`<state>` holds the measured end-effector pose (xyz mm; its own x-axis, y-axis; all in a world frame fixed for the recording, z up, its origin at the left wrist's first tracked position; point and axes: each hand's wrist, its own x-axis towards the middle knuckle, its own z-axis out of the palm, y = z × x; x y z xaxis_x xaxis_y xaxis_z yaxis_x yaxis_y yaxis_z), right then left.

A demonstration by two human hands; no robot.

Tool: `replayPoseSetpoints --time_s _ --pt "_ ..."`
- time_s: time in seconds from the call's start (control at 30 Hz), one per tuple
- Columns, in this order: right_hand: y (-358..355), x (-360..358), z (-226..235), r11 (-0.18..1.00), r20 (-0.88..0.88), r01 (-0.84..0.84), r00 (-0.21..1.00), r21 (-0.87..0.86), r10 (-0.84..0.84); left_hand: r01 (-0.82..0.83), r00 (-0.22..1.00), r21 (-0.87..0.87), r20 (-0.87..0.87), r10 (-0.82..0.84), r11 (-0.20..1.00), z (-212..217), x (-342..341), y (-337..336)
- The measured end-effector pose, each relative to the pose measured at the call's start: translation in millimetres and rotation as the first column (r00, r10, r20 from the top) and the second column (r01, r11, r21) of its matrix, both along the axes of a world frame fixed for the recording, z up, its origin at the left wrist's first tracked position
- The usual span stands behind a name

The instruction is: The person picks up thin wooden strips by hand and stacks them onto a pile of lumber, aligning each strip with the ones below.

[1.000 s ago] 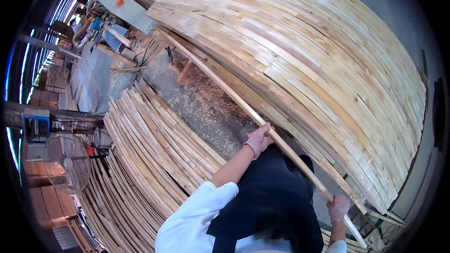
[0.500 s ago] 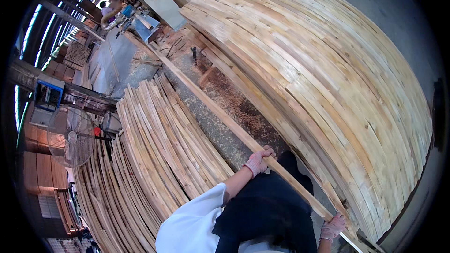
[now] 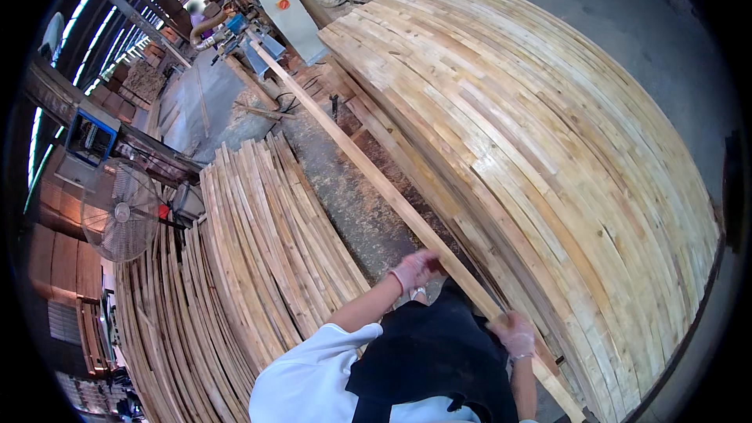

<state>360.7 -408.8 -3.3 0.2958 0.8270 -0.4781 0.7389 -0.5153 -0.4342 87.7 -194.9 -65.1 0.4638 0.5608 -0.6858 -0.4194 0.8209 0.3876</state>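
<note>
Hands grip one long wooden strip [image 3: 368, 164], left hand [image 3: 413, 269] closed around its middle and right hand [image 3: 513, 334] closed near its near end, carrying it between the left stack [image 3: 235, 266] and right stack [image 3: 548, 149]; lowering it probably needs steady alignment.

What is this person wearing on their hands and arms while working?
Both hands wear thin, pale pinkish gloves with gathered cuffs at the wrist: the left hand and the right hand. The forearms are bare below the gloves. A short white sleeve covers the left upper arm, beside a dark apron over the chest.
</note>
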Motion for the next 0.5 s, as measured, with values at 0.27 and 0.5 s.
replayPoseSetpoints --time_s 0.27,0.5 --pt "-9 9 26 0.974 -0.139 0.148 0.982 0.171 -0.125 0.534 0.846 0.119 -0.069 -0.529 0.837 24 9 -18" --pt "-176 107 76 0.808 0.067 0.432 0.893 -0.402 -0.444 0.293 0.956 0.302 -0.121 -0.268 0.907 77 -77 87"
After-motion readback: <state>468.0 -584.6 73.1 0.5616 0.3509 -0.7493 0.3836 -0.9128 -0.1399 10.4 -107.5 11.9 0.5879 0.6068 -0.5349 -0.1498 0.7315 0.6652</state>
